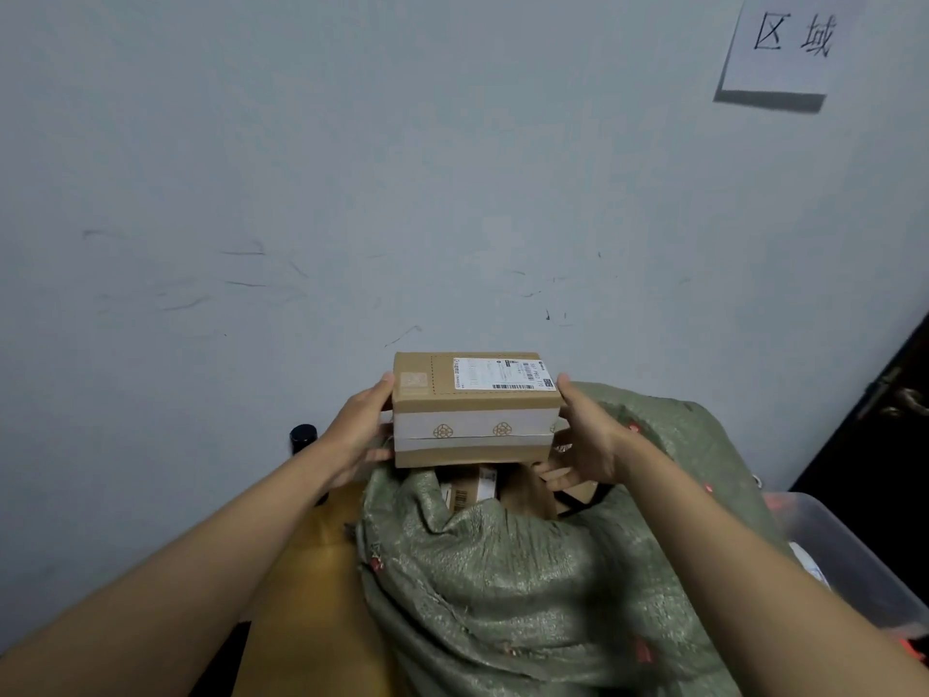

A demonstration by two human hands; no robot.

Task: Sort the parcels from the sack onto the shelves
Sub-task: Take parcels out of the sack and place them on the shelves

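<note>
Just above the open mouth of the green sack (528,570), a taped cardboard parcel (475,410) is held level between the left hand (359,435) and right hand (583,440), thumbs on top, fingers curled underneath its ends.

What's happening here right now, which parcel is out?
A person holds a cardboard parcel between both hands, left hand and right hand gripping its ends, above the open green sack. More parcels show inside the sack's mouth. No shelves are in view, so this one is not yet placed.
</note>
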